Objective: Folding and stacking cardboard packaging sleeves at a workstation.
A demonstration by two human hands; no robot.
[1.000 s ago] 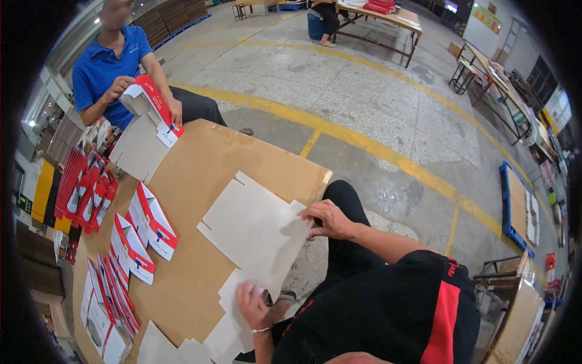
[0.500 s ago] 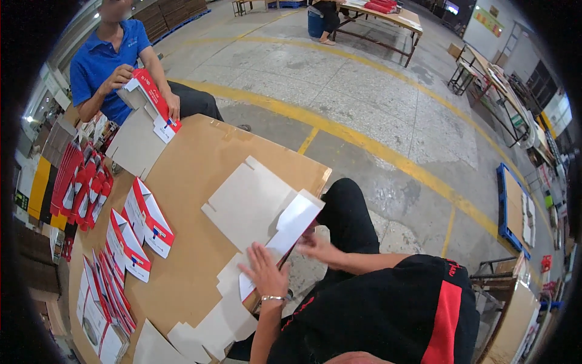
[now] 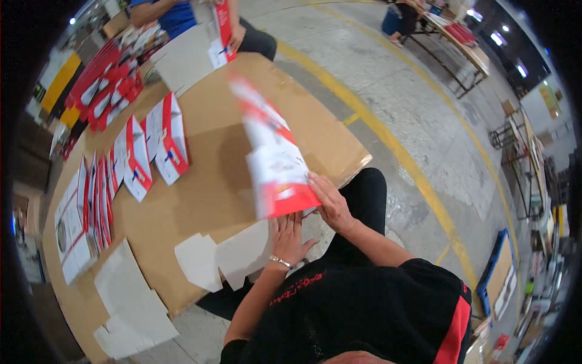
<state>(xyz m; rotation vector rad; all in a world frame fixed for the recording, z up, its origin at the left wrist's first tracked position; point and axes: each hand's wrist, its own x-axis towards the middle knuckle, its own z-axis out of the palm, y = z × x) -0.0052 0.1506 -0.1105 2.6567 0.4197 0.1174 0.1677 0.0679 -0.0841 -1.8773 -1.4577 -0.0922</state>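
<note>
A red-and-white printed cardboard carton [image 3: 280,162] stands raised in front of me, its far end smeared by motion. My right hand [image 3: 332,203] grips its near right edge, fingers along the printed side and the thumb hidden. Against the near red edge lies my left hand [image 3: 288,240], open, with fingers stretched forward, thumb apart and fingertips partly under the carton. Below it, a grey unprinted cardboard piece [image 3: 245,252] with cut flaps reaches over the table's near edge. Another grey cardboard blank [image 3: 130,300] lies to the left.
Folded red-and-white cartons [image 3: 167,142] stand in a row on the brown table [image 3: 212,182], with several more packed at left. Across the table, a co-worker's hand [image 3: 236,37] holds another carton. Red-and-white pieces [image 3: 112,91] are piled beyond the far left edge.
The carton has been lifted and turned so its printed side shows instead of the grey inside. My right hand has come up from below onto its edge; my left hand sits at the near edge.
</note>
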